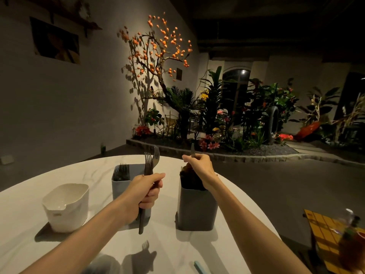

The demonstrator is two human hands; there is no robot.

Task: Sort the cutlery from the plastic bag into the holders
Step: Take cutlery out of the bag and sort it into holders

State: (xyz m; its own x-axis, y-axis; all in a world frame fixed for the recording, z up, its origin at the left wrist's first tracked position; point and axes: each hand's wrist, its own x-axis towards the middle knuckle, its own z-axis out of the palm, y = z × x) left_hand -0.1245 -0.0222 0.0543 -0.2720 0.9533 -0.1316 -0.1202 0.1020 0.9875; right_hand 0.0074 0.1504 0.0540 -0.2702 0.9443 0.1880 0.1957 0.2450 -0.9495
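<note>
White marble-look table [29, 224] carried everything. At the near edge a pale blue strip [199, 266] poked into frame, identity unclear. Left hand [143, 194] was clenched around the handles of two dark forks [149, 167], held upright with tines up, handle ends sticking out below the fist; the fist sat in front of the left grey holder [118, 186]. That left grey holder already had dark forks in it [122, 170], tines up, toward its far left side. White holder [66, 207] stood further left on the table, well apart from the grey ones, with a chipped or notched front rim; contents not visible. Right grey holder [197, 210] stood just right of the left one, a gap between them. Right hand [197, 165] was above its opening, fingers pinching a thin dark utensil [192, 150], one end sticking up above the fingers, the rest hidden behind the hand; couldn't tell knife or spoon. Something dark sat in the top of that holder, too dim to identify. No plastic bag could be made out. At the right edge, off the table, a yellow grid-patterned surface [325, 234] and a blurred glass item [351, 244]. Beyond the table: dark floor, a curved stone-edged planter bed [227, 155] full of green plants and red flowers, a bare tree with orange fruit [158, 46] against the lit wall, and a dark picture [57, 41] on the wall upper left.
</note>
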